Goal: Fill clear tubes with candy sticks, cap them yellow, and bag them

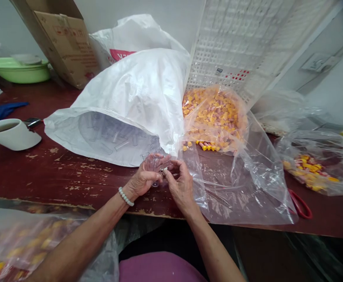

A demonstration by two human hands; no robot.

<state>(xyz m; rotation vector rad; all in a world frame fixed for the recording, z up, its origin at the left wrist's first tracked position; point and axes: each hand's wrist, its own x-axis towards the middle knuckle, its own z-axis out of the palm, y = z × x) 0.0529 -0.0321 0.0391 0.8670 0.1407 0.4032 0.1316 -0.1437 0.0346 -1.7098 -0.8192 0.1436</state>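
My left hand, with a pale bead bracelet on its wrist, is closed around a few clear plastic tubes. Close beside it, my right hand is pinched, thumb against fingers, near the tube ends. Whatever sits between those fingertips is too small to make out. Just behind both hands, a white woven sack lies on its side with its mouth facing me, and loose clear tubes are inside. Right of the sack, a clear plastic bag holds many pink pieces with orange-yellow caps.
A white cup with dark liquid stands left on the worn red table. Behind are a cardboard box, green basin and white plastic crate. A smaller bag and red-handled tool lie right.
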